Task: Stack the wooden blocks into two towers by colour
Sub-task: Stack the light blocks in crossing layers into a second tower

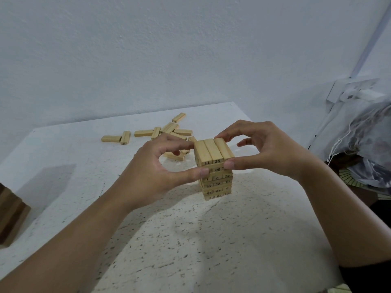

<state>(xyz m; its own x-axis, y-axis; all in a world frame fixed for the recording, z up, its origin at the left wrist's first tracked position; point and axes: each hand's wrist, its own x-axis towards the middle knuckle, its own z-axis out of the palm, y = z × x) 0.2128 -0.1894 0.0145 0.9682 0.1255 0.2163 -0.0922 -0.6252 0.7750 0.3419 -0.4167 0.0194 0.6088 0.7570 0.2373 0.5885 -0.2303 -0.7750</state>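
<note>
Two hands close on the top of the light tower [215, 182], which stands near the middle of the white speckled table [190, 240], and the risk lies in that squeeze. The left hand [152, 166] pinches the upper layers between a thumb on the near face and fingers on the far left side, while the right hand [270, 149] pinches the top layer between a thumb at the near right corner and a forefinger on the far edge. If one hand presses harder than the other, I judge the top three blocks could slide or twist off square, and a sideways shove might rock the whole stack, since only its own weight seems to hold the layers. A finger dragged carelessly on release could also pull an outer block with it. The tower looks neat: pale plain wood, layers of three laid crosswise in turn, black numbers printed on the block ends, some upside down, the top layer running near to far. Several loose light blocks [169, 130] lie scattered at the far side of the table beyond the left hand, so the stack looks unfinished. A dark tower [10, 212] shows partly at the left edge, well apart from the pale one
</note>
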